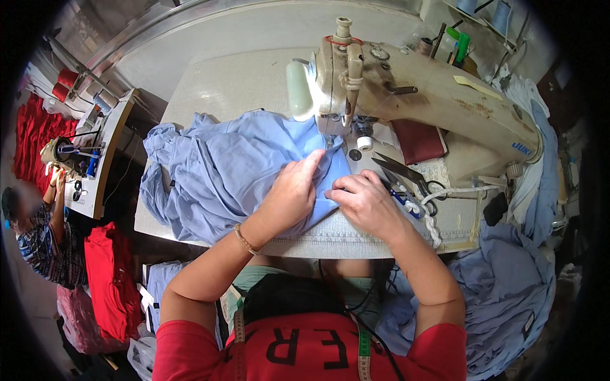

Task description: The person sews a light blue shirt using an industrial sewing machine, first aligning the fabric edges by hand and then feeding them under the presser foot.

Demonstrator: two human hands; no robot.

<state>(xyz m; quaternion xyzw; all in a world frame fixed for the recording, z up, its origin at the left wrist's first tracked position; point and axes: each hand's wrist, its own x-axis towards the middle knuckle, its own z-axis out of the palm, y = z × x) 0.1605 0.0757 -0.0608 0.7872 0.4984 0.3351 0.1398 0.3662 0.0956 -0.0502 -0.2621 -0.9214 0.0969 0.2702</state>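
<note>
A light blue garment (pixel 210 171) lies bunched over the sewing machine table, one edge under the needle area of the old cream sewing machine (pixel 432 79). My left hand (pixel 295 187) rests flat on the cloth, fingers stretched toward the presser foot (pixel 329 141); it is open. Closer to the front edge, my right hand (pixel 363 200) has its fingers curled and pinches the garment's right edge. Black scissors (pixel 406 171) lie just right of that hand. What sits beneath my left palm is hidden.
A dark red flat case (pixel 419 141) and a small white-capped bottle (pixel 364 141) sit under the machine arm. A white braided cord (pixel 432 225) hangs at the table's front. More blue cloth (pixel 495 298) heaps at right. At far left a person (pixel 41 235) works at another machine.
</note>
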